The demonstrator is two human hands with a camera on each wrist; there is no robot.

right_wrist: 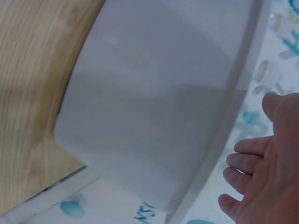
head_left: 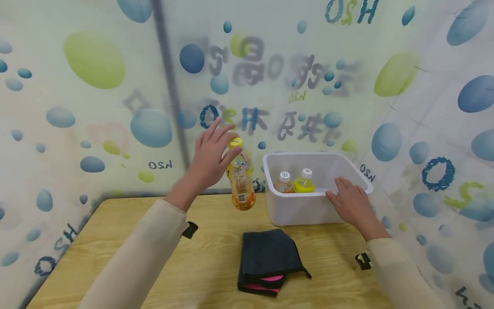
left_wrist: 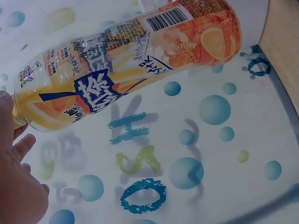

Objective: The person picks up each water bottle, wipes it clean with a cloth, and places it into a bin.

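Note:
My left hand (head_left: 212, 155) pinches a drink bottle (head_left: 242, 182) by its yellow cap, and the bottle hangs upright above the table. In the left wrist view the bottle (left_wrist: 126, 60) shows an orange printed label with a barcode. My right hand (head_left: 350, 201) is at the front rim of a white plastic bin (head_left: 305, 210), to the right. Its fingers (right_wrist: 247, 163) are spread loosely and grip nothing. Inside the bin stand a bottle with a white cap and orange contents (head_left: 284, 182) and a yellow-labelled bottle (head_left: 305, 182); their lower parts are hidden by the front wall.
A folded dark cloth (head_left: 270, 255) with pink layers lies on the wooden table (head_left: 208, 266) in front of the bin. Behind the table and at both sides hangs a curtain (head_left: 115, 98) printed with bubbles and letters.

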